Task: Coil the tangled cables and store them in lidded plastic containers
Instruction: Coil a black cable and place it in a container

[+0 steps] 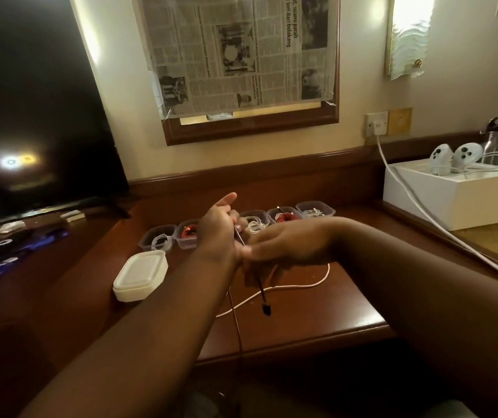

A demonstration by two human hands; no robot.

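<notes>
While the left hand [217, 227] pinches the dark cable [256, 279], whose plug end dangles straight below, the right hand [284, 245], fingers loosely spread, crosses just beside it.

White cable [287, 287], black cable [258, 282], white lids [140, 274], dark brown wooden desk [317, 321].

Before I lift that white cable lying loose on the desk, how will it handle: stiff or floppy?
Probably floppy: the white cable lies in loose curves on the desk, so it should droop and trail when lifted. Likely light, being thin. One stretch passes under the hands near the dark cable, so it may snag or drag that along.
</notes>
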